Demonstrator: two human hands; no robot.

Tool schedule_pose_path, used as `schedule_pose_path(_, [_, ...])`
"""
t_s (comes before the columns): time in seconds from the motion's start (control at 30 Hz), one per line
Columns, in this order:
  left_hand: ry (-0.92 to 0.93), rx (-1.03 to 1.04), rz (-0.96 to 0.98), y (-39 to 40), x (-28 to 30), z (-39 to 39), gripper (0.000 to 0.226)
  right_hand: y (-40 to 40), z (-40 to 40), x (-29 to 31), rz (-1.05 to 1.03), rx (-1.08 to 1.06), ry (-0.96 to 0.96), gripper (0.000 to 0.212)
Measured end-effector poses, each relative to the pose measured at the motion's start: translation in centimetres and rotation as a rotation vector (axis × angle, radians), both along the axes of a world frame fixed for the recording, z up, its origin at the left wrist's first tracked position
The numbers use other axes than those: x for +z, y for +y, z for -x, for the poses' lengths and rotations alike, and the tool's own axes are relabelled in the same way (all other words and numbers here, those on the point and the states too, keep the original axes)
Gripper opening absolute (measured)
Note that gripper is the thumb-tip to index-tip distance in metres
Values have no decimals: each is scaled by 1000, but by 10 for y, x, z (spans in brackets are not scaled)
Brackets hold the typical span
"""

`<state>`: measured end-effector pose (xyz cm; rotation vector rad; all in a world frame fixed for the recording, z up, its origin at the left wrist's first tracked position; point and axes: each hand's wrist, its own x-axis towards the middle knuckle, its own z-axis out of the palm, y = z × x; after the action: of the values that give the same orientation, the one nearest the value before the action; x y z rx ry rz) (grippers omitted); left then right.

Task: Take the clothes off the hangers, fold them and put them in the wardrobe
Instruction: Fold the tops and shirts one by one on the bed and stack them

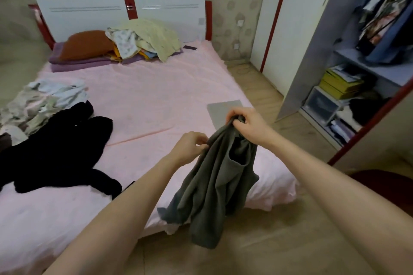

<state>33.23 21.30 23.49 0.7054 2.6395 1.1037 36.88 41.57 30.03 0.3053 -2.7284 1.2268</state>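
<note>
A dark grey garment [214,187] hangs over the near right corner of the pink bed [143,105]. My right hand [245,126] grips its bunched top edge. My left hand [190,146] pinches the fabric a little lower, on its left side. A black garment [58,149] lies spread on the bed at the left. Behind it sits a heap of pale clothes [42,105]. The open wardrobe [362,56] stands at the right, with hanging clothes above and stuffed shelves below. No hanger shows in the grey garment.
A pile of light clothes [145,38] and an orange pillow [87,44] lie by the headboard. A flat grey item [221,109] rests on the bed's right edge, behind my right hand. Wooden floor [257,250] runs between bed and wardrobe.
</note>
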Motion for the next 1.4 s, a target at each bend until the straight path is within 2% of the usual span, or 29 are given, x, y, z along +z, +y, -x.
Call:
schedule_pose_path(0.2, [-162, -71, 140, 16, -6, -3, 4, 37, -16, -28, -65, -220, -57, 28])
schedule_pose_path(0.33, [-601, -350, -37, 11, 8, -12, 12, 49, -21, -33, -127, -221, -103, 16])
schedule_pose_path(0.4, [-698, -284, -157, 6, 12, -16, 15, 51, -20, -33, -136, -156, -131, 17])
schedule_pose_path(0.43, [-663, -200, -181, 5, 12, -17, 18, 51, -21, -34, -142, -124, -153, 15])
schedule_pose_path(0.57, [-293, 56, -109, -5, 4, -20, 22, 31, -22, -39, -56, -75, -166, 9])
schedule_pose_path(0.63, [-168, 106, -150, -9, 4, -20, 24, 13, -17, -36, 14, -86, -114, 12])
schedule_pose_path(0.77, [32, 157, -138, -14, 6, -20, 27, -19, -2, -36, -71, -49, -83, 13])
schedule_pose_path(0.9, [15, 204, -294, -25, 10, -22, 15, -31, 10, -41, 22, -56, -93, 13])
schedule_pose_path(1.0, [-28, 210, -335, -36, 15, -23, 22, -46, 13, -41, 99, 58, -154, 15])
schedule_pose_path(1.07, [16, 212, -279, -40, 19, -21, 15, -61, 15, -38, 128, 107, -158, 14])
schedule_pose_path(1.13, [55, 187, -177, -43, 22, -18, 23, -71, 21, -37, 149, 117, -133, 15])
schedule_pose_path(1.27, [16, 211, -106, -74, 22, -10, 16, -87, 35, -44, 90, 166, -170, 4])
schedule_pose_path(1.4, [164, 373, 34, -120, 8, -1, 11, -88, 50, -50, -30, 113, -178, 18])
